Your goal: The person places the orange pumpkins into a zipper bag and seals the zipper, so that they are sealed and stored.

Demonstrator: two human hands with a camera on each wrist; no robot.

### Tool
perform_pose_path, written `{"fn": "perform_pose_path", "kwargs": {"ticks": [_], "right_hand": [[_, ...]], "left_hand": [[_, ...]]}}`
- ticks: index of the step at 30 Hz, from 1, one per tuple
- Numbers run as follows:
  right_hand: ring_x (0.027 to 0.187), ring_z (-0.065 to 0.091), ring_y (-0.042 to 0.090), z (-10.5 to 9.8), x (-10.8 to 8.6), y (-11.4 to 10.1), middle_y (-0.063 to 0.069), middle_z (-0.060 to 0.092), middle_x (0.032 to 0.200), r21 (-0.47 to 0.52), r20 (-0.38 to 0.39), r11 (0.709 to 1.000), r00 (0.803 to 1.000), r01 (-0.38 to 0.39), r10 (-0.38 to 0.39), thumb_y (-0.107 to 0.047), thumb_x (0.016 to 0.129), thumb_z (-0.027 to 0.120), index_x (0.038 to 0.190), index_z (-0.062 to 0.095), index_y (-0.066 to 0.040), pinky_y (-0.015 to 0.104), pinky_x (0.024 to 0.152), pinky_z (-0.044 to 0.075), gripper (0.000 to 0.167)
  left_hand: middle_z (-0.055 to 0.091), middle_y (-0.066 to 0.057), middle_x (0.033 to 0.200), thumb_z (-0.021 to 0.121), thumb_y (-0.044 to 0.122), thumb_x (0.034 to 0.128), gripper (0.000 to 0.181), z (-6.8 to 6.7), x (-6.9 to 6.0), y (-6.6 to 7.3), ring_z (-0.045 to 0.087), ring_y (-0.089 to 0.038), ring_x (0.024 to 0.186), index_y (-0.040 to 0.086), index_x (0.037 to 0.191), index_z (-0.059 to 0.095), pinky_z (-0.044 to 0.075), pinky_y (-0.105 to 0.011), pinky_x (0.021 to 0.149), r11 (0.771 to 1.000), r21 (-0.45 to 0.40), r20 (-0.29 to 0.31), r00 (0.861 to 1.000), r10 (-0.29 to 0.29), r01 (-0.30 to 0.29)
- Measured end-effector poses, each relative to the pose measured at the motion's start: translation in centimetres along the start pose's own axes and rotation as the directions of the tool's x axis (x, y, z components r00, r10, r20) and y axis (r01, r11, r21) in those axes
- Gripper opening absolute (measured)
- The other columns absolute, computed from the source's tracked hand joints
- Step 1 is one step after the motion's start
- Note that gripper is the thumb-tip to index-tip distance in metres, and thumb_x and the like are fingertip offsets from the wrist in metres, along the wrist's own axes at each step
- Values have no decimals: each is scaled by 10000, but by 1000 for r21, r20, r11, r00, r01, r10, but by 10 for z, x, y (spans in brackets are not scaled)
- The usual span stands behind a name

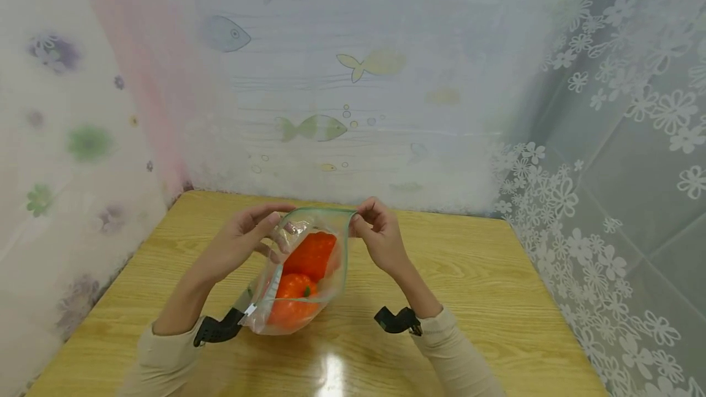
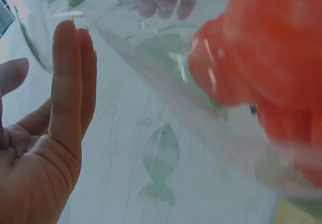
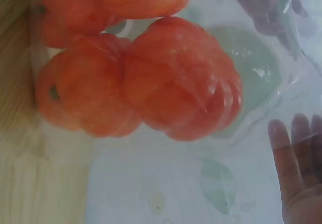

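A clear plastic zip bag (image 1: 331, 287) with a green-edged mouth stands tilted on the table, its mouth spread wide. Inside lie several red bell peppers (image 1: 311, 255), one showing a green stem; they press against the film in the right wrist view (image 3: 181, 83). At the mouth's right corner, my right hand (image 1: 380, 234) pinches the rim between thumb and curled index finger. My left hand (image 1: 237, 241) is at the left side of the mouth, its fingers extended along the film. In the left wrist view those fingers (image 2: 67, 78) are straight, with the thumb apart from them.
The bag stands on a light wooden table (image 1: 458, 274). Behind it hangs a pale curtain (image 1: 430, 115) printed with fish. A flower-patterned sheet (image 1: 618, 250) borders the right side, and another patterned sheet (image 1: 72, 201) the left. Black bands (image 1: 398, 320) sit on both wrists.
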State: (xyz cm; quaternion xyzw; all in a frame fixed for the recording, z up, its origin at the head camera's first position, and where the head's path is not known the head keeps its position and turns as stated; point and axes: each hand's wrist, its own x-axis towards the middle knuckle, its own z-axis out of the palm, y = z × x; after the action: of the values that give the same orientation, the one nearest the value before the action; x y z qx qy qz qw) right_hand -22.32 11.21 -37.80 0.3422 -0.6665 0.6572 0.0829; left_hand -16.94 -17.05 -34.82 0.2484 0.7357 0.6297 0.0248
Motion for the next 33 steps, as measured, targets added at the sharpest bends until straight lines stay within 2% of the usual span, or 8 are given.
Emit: {"fn": "perform_pose_path", "kwargs": {"ticks": [6, 11, 13, 16, 20, 25, 29, 33], "right_hand": [[681, 653, 96, -9, 8, -2, 57, 614, 845, -13, -100, 1000, 995, 7, -9, -6, 1025, 500, 979, 507, 85, 300, 632, 636, 102], [672, 650, 94, -18, 12, -2, 62, 618, 862, -38, -162, 999, 987, -1, -6, 4, 1019, 518, 987, 524, 70, 284, 636, 632, 73], [670, 649, 93, -22, 13, -3, 82, 618, 872, -44, -174, 999, 985, 1, -9, 15, 1017, 525, 995, 530, 78, 278, 639, 631, 68], [677, 647, 88, -26, 14, -3, 102, 615, 875, -52, -171, 999, 985, 3, -12, 17, 1020, 531, 1021, 537, 94, 264, 650, 628, 77], [706, 632, 79, -31, 14, -3, 33, 610, 869, -59, -135, 998, 991, 7, -14, 12, 1030, 522, 1074, 528, 131, 234, 674, 614, 127], [743, 611, 77, -38, 13, 0, -46, 596, 873, -75, -83, 997, 996, 15, -21, 14, 1036, 518, 1144, 523, 164, 238, 712, 595, 185], [753, 632, 76, -41, 11, 1, -38, 606, 884, -69, -45, 997, 999, 15, -18, 3, 1034, 544, 1167, 546, 155, 233, 730, 605, 202], [749, 648, 84, -43, 10, 3, -21, 621, 858, -51, -26, 998, 999, 21, -23, -21, 1043, 544, 1122, 551, 144, 261, 735, 623, 183]], "left_hand": [[649, -57, 1186, 382, 88, 1115, 359, -10, -13, -9, 712, -208, 935, -24, 1423, 526, 639, -374, 794, 983, -59, 46, 983, 176, -173], [580, -116, 1383, 569, 71, 1043, 476, -13, -21, -20, 650, -222, 1150, -56, 1484, 443, 576, -357, 983, 942, -158, 150, 935, 320, -297], [527, -152, 1439, 714, 44, 943, 684, -11, -25, -23, 605, -239, 1216, -71, 1521, 367, 541, -347, 1038, 937, -146, 190, 921, 341, -317], [493, -154, 1421, 850, -2, 789, 947, -3, -33, -23, 565, -211, 1250, -17, 1565, 307, 509, -304, 1070, 957, -40, 199, 937, 289, -286], [536, -100, 1286, 874, 12, 778, 922, 11, -42, -23, 583, -156, 1194, 114, 1549, 379, 513, -258, 1040, 981, 99, 143, 978, 154, -169], [647, -43, 1257, 744, 23, 918, 528, 19, -46, -25, 643, -109, 1129, 106, 1407, 561, 538, -219, 979, 986, 134, 37, 994, 100, -104], [705, 70, 1207, 664, -37, 956, 345, 16, -44, -29, 691, -74, 1047, 16, 1296, 649, 588, -217, 871, 986, 94, -52, 988, 145, -140], [744, 101, 1066, 611, -133, 946, 309, 11, -38, -33, 723, -66, 875, 6, 1205, 707, 610, -213, 732, 975, 20, -189, 956, 222, -223]]}}
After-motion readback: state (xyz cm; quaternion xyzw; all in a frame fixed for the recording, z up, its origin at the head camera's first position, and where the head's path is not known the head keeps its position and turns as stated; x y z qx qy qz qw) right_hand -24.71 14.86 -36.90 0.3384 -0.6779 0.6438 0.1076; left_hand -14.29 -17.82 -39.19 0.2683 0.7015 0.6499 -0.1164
